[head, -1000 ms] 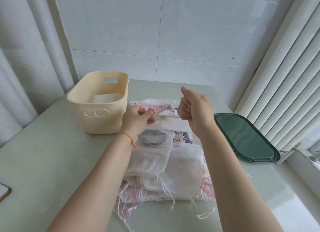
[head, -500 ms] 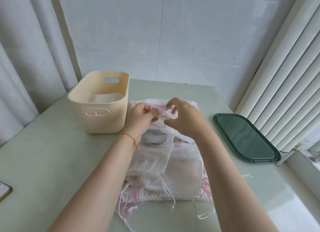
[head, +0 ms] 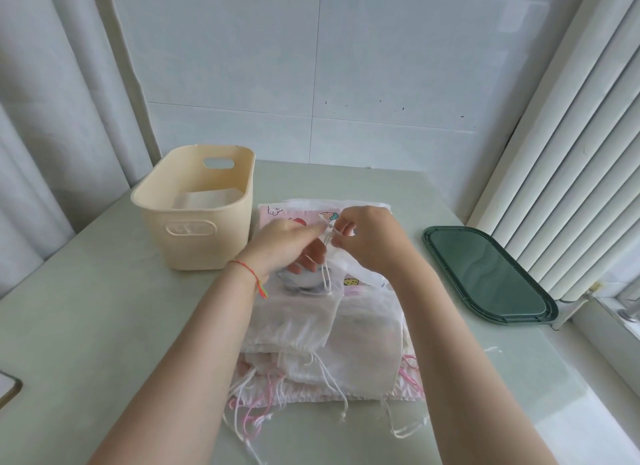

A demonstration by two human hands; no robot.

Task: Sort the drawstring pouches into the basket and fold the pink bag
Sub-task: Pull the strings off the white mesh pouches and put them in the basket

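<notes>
Both your left hand [head: 287, 242] and right hand [head: 372, 237] pinch the pouch [head: 334, 256] cords right of the basket [head: 194, 208] (dangling loops could snag the stack).

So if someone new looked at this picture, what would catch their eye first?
Probably the two hands at the centre: the left hand and right hand meet over a pile of sheer white drawstring pouches, pinching a white cord. Next, the cream basket to the left of the pile, with something pale lying inside. Then the dark green tray on the right, near the blinds.
</notes>
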